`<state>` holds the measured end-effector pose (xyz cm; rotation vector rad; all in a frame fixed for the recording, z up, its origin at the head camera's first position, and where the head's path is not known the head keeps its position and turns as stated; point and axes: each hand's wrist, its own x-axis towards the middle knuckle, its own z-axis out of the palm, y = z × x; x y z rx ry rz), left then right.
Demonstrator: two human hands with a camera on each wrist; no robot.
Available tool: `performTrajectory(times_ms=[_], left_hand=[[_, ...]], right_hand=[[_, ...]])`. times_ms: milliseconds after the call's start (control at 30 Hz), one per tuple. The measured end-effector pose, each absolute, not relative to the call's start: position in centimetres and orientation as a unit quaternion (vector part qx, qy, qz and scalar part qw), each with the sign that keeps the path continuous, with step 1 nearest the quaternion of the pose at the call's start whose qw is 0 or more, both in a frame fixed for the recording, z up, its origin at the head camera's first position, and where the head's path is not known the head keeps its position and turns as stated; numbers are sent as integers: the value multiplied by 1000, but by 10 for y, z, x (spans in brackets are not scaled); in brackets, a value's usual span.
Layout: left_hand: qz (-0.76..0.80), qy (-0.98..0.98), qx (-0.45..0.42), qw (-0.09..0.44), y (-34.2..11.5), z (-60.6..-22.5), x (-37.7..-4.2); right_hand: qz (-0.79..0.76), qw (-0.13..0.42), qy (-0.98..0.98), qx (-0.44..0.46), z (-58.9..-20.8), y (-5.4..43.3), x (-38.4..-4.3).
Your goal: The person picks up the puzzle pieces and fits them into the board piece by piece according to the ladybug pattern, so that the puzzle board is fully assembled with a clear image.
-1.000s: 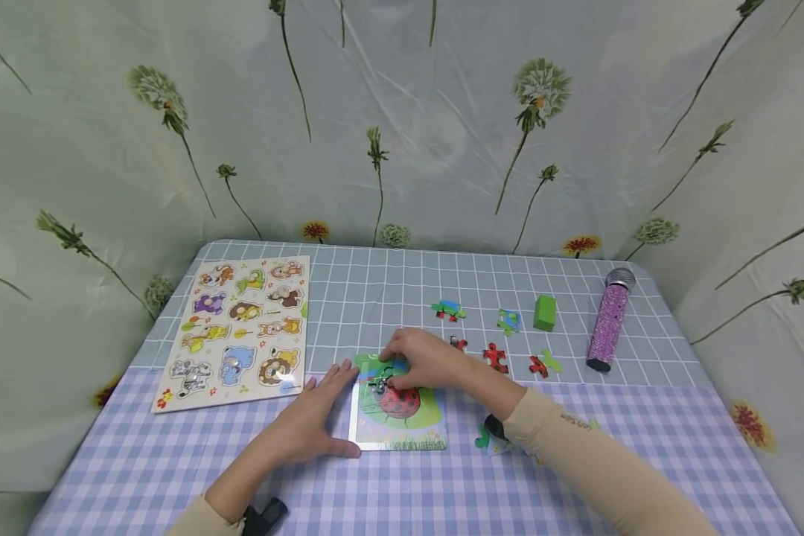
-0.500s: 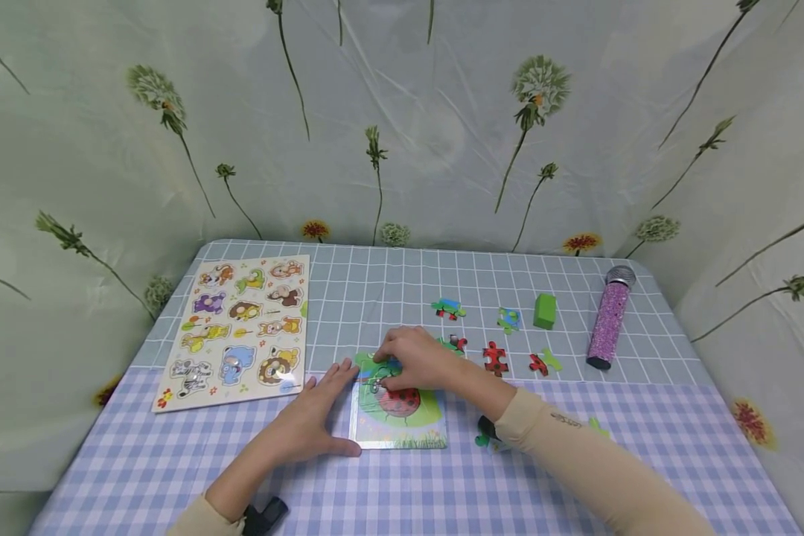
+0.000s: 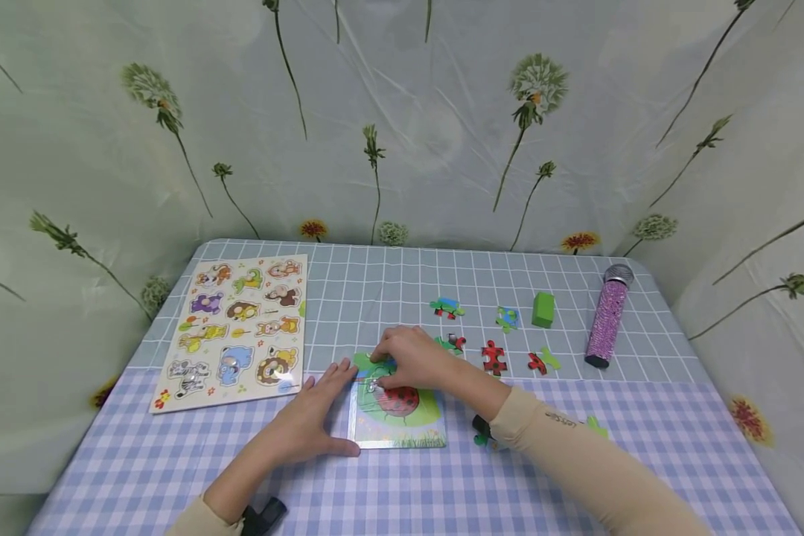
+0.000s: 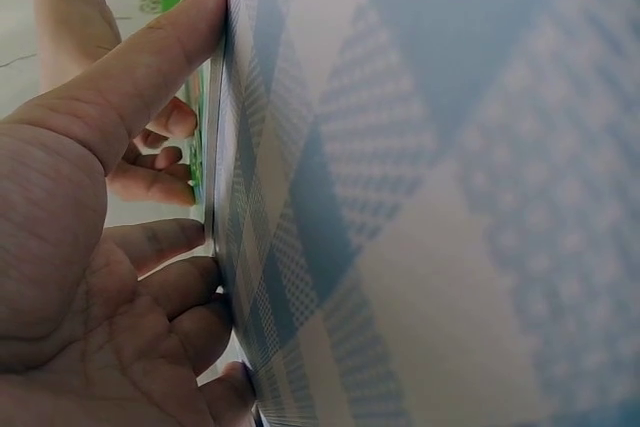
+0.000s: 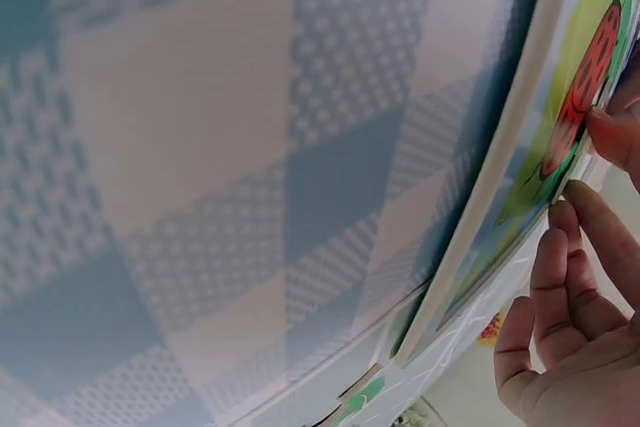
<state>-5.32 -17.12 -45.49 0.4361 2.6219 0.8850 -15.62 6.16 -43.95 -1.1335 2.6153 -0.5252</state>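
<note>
A small framed puzzle board [image 3: 365, 432] with a ladybug picture lies flat on the checked cloth at the front middle. My left hand [image 3: 301, 424] rests along its left side, thumb at the lower left corner and straight fingertips at the upper left; the left wrist view has the thumb [image 4: 165, 52] against the board's edge. Over the board's top left, my right hand [image 3: 412, 357] pinches a green puzzle piece [image 3: 364, 362] between thumb and finger. Part of that piece is hidden by the hand. The right wrist view shows its thumb [image 5: 612, 137] over the ladybug's head end.
Loose jigsaw pieces, including a red one [image 3: 493, 357] and a blue-green one [image 3: 507, 318], lie to the right. Beyond them are a green block [image 3: 543, 310] and a glittery purple microphone [image 3: 606, 320]. A larger animal puzzle board [image 3: 231, 398] lies at left.
My right hand has shifted slightly left over the board with the green puzzle piece, uncovering more of a loose green-and-red piece behind the wrist. My left hand has stayed in place.
</note>
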Motion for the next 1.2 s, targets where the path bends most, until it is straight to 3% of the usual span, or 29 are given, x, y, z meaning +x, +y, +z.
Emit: performTrajectory(times_ms=[533,1200], left_hand=[[308,924,154,168,-171,-455,-55],[301,921,193,154,-175,-456,-52]], right_hand=[[-227,143,890,-369,-438,62,-158],[-176,128,879,-424,-434,66,-165]])
